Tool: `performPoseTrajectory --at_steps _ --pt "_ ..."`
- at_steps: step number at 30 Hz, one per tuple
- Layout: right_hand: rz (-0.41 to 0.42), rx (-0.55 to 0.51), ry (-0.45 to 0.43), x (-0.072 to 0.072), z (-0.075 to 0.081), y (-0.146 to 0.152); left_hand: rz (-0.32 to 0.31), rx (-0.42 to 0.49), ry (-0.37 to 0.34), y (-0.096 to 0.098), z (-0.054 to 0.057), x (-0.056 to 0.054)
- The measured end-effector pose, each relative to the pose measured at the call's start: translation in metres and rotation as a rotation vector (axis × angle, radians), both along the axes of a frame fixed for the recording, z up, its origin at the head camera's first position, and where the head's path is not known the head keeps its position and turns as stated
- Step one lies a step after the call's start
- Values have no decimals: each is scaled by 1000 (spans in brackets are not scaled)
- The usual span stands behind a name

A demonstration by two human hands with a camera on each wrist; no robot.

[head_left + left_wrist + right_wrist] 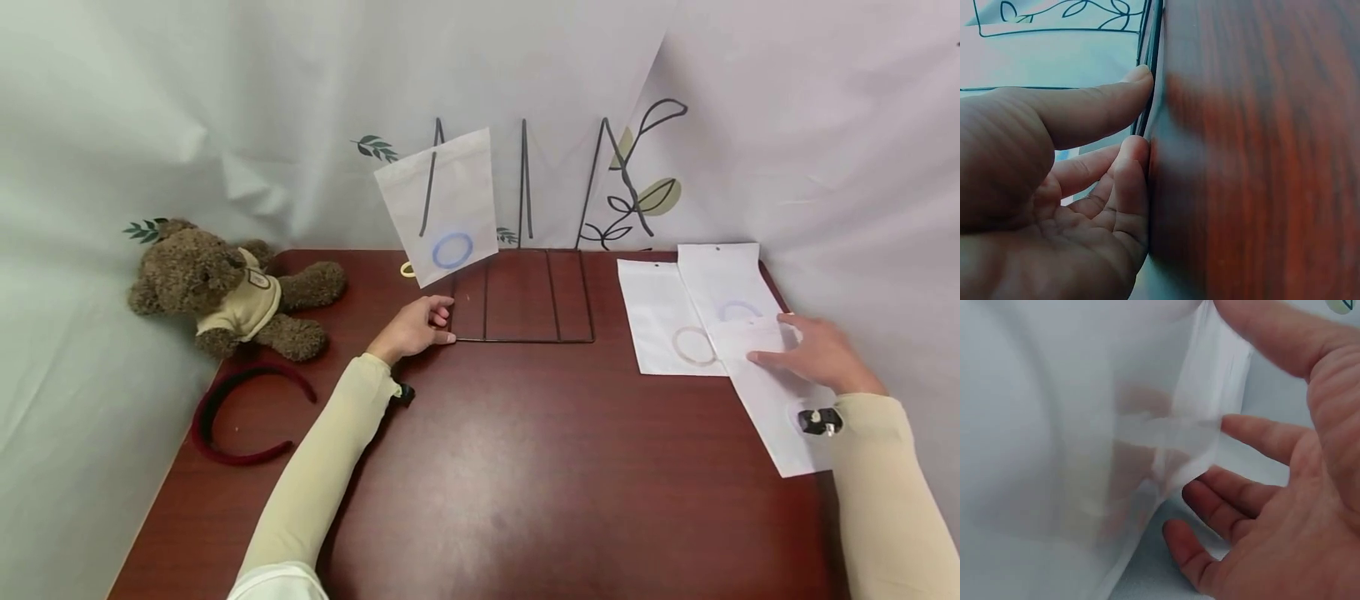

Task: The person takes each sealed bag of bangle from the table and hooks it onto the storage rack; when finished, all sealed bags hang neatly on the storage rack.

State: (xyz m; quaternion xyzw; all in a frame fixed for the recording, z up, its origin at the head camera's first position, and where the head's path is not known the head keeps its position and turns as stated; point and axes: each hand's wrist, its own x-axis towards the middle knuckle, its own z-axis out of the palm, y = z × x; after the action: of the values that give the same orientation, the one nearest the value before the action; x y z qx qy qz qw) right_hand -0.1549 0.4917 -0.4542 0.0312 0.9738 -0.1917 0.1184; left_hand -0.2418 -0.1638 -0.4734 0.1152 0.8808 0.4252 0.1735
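Observation:
My left hand [412,327] is at the front left corner of a black wire rack [522,341] with upright hooks. In the left wrist view its thumb [1100,112] and curled fingers hold the wire low by the tabletop. A white translucent bag [442,196] with a blue ring showing hangs tilted on the left hook. At the right, my right hand [825,358] pinches the edge of another translucent bag [1079,469] between thumb and index finger, the other fingers loosely bent. Two more such bags lie beside it, one with a tan ring [693,345] showing.
A brown teddy bear [198,267] in a cream shirt lies at the back left. In front of it is a dark red headband [213,454]. A small yellow ring [407,270] sits behind the hanging bag. White curtains [285,108] enclose the brown table [540,500].

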Motion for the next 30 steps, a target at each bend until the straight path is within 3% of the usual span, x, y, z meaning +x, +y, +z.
performPoseTrajectory --at_steps 7,13,20,30 --pt "-52 -12 147 3 4 -6 -11 0 4 -2 -1 1" --pt "-48 5 244 11 18 -12 -14 -2 6 0 1 0" --pt "-23 -52 256 17 36 -24 -9 -5 14 0 -3 -2" --pt "-23 -96 360 23 60 -50 -16 0 9 1 -3 -3"
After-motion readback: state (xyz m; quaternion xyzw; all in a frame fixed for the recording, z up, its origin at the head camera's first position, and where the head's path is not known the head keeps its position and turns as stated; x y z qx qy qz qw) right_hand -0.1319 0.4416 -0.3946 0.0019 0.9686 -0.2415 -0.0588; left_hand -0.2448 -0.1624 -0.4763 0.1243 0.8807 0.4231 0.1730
